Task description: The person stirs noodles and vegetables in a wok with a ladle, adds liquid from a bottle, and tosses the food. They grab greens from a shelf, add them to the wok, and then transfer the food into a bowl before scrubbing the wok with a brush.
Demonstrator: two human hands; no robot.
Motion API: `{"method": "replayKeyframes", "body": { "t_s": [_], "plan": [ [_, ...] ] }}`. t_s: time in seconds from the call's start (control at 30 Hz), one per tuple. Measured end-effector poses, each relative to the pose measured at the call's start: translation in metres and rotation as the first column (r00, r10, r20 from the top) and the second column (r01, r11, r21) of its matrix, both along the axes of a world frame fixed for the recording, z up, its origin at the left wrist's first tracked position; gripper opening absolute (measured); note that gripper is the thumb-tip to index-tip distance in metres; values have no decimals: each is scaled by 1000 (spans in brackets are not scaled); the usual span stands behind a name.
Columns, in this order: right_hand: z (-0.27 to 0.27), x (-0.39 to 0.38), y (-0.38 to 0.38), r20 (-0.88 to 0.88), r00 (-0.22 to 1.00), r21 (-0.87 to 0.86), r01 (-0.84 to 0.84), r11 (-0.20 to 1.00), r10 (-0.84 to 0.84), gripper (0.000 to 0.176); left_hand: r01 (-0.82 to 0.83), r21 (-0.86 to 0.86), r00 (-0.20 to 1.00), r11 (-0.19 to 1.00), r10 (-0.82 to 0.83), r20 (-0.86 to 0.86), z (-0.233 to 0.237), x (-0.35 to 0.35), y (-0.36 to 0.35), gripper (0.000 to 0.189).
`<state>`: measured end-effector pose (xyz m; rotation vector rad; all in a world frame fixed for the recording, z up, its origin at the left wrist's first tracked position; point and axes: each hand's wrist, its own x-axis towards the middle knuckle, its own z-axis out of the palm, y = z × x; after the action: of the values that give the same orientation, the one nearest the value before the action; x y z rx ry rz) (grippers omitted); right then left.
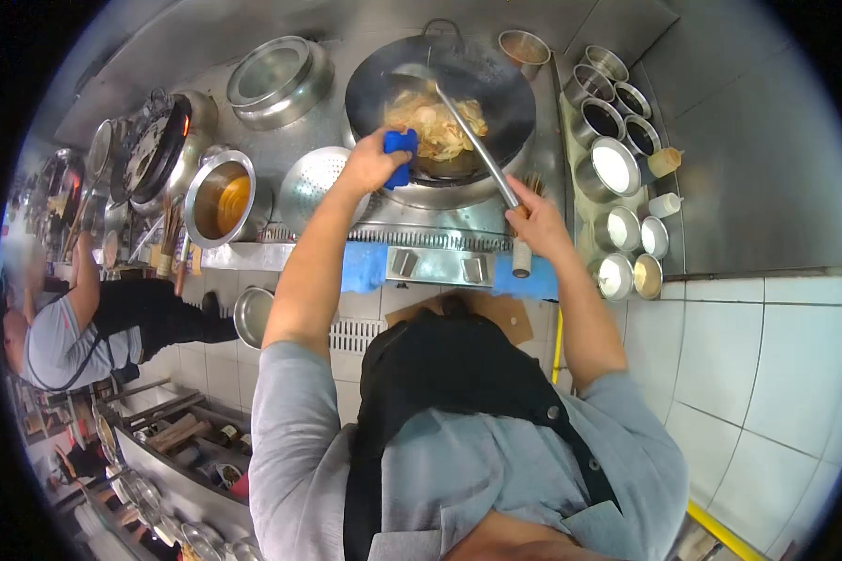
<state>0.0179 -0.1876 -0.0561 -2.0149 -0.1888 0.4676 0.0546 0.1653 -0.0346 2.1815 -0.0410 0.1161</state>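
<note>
My left hand (372, 166) is closed around a folded blue cloth (400, 155) at the near left rim of a black wok (500, 84). Whether the fingers also grip the wok's handle or rim through the cloth is hidden. My right hand (539, 221) grips the end of a long-handled metal ladle (470, 133). The ladle's bowl is inside the wok, towards its far left side. Pale, sliced, browned food (440, 129) lies in the middle of the wok, just below the bowl.
A perforated strainer (311, 179) and a pot of amber liquid (229, 204) stand left of the wok. Several seasoning containers (616, 166) line the right side. A small pot (524, 49) sits behind. Another person (84, 323) works at a stove on the left.
</note>
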Motion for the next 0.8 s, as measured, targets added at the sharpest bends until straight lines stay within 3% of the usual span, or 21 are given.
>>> {"method": "replayKeyframes", "body": {
  "t_s": [0.07,0.13,0.17,0.23,0.27,0.33,0.4,0.47,0.53,0.57,0.6,0.63,0.67,0.73,0.8],
  "plan": [
    [3,3,9,421,907,-233,74,970,32,66,56,85,996,995,-50,-75,-10,4,-4,45],
    [15,34,12,328,945,-318,91,944,19,67,110,169,988,980,-89,-124,-11,13,-6,44],
    [15,56,8,319,946,-372,72,926,55,67,-42,-133,993,990,27,-112,-12,14,-6,46],
    [23,66,6,315,945,-427,57,902,90,68,-252,-627,967,737,171,-188,-7,12,1,47],
    [24,66,2,324,941,-424,51,904,98,68,-254,-626,967,737,181,-179,-6,10,3,47],
    [17,64,-7,211,977,-234,56,971,-5,69,-162,-920,960,356,271,-64,0,-10,2,46],
    [4,79,-9,144,990,-229,30,973,3,69,-163,-933,966,322,243,-85,-20,-28,9,48],
    [-4,94,-8,97,995,-214,22,977,-2,69,-184,-975,965,129,212,-154,-26,-35,9,50],
    [0,101,-7,-160,987,-90,-17,996,2,69,-151,-986,969,65,207,-135,-24,-43,2,58],
    [3,102,-14,-162,987,-86,-25,996,11,69,-94,-995,977,25,197,-87,-23,-46,1,63],
    [13,98,-27,64,980,-213,-173,962,190,70,-39,-999,981,-15,188,-41,-18,-50,-2,68],
    [22,92,-39,258,887,-365,-276,889,382,70,-53,-998,978,-19,199,-55,-3,-50,-10,76],
    [28,81,-51,255,886,-365,-283,887,388,70,-56,-998,977,-19,206,-58,-1,-50,-8,76],
    [41,63,-69,55,929,-473,-299,829,366,70,108,-994,986,-15,129,105,7,-38,-2,78],
    [26,38,-72,97,948,-498,-217,839,303,70,114,-993,984,14,138,114,15,-38,-6,81]
  ]
}}
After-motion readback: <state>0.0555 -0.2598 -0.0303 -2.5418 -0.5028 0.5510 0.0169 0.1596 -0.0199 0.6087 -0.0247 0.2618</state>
